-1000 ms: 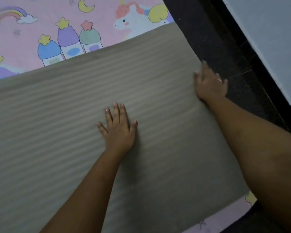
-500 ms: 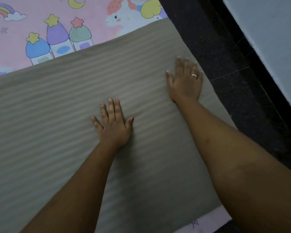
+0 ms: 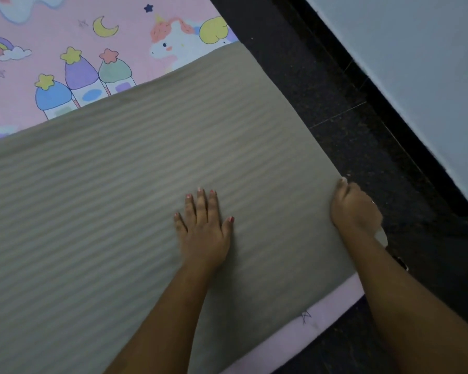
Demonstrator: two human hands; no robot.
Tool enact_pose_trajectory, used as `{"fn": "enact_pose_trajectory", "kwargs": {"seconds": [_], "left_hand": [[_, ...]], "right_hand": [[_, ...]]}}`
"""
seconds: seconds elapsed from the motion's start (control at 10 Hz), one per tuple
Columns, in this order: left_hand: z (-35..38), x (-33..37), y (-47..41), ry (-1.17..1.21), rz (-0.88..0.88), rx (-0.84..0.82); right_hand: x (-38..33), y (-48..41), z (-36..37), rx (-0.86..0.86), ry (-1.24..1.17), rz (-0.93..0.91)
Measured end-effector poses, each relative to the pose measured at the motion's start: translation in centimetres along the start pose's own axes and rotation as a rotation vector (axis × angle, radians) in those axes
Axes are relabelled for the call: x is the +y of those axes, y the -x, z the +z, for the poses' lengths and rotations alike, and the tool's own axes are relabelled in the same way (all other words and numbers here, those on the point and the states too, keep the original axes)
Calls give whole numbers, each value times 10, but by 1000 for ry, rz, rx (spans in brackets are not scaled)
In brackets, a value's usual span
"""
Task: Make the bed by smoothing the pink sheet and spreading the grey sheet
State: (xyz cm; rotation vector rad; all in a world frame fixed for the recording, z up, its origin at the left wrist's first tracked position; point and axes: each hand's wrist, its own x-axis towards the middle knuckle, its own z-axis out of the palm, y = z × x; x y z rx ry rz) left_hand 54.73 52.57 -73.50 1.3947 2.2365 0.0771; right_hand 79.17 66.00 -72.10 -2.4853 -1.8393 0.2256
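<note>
The grey striped sheet (image 3: 119, 198) lies flat over most of the bed. The pink sheet (image 3: 52, 28), printed with a unicorn, castles and a rainbow, shows beyond its far edge and as a strip (image 3: 322, 314) at the near right corner. My left hand (image 3: 204, 228) presses flat on the grey sheet, fingers straight and together. My right hand (image 3: 355, 209) is at the grey sheet's right edge, fingers curled over and around that edge.
A dark speckled floor (image 3: 349, 85) runs along the bed's right side. Beyond it a pale blue wall (image 3: 422, 63) rises with a black skirting.
My right hand left the flat top of the grey sheet, slid to its right edge and curled round it. My left hand stays pressed flat.
</note>
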Motion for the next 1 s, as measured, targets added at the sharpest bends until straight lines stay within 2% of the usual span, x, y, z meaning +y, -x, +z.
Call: {"fn": "enact_pose_trajectory", "kwargs": {"seconds": [0.1,0.3,0.4,0.5,0.6,0.7,0.8,0.9,1.0], "left_hand": [[9,2,30,-15,77,-2],[1,-15,67,-51,187,-137],[-4,-33,80,-126,211,-238],[-26,-49,98,-168,169,-299],[-61,-75,124,-214,73,-305],[-123,-104,139,-217,7,-146],[-210,-121,153,-188,-93,-30],[-290,-121,164,-163,-154,107],[-369,-111,176,-200,-64,350]], "right_hand": [[31,18,-6,-3,-17,57],[65,53,-18,-144,54,219],[73,77,-17,-133,227,167],[64,103,-27,-169,299,169],[43,141,-51,-217,378,43],[17,189,-60,-40,225,-321],[-20,234,-84,19,132,-558],[-88,263,-134,58,50,-741],[-177,267,-208,340,-66,-876]]}}
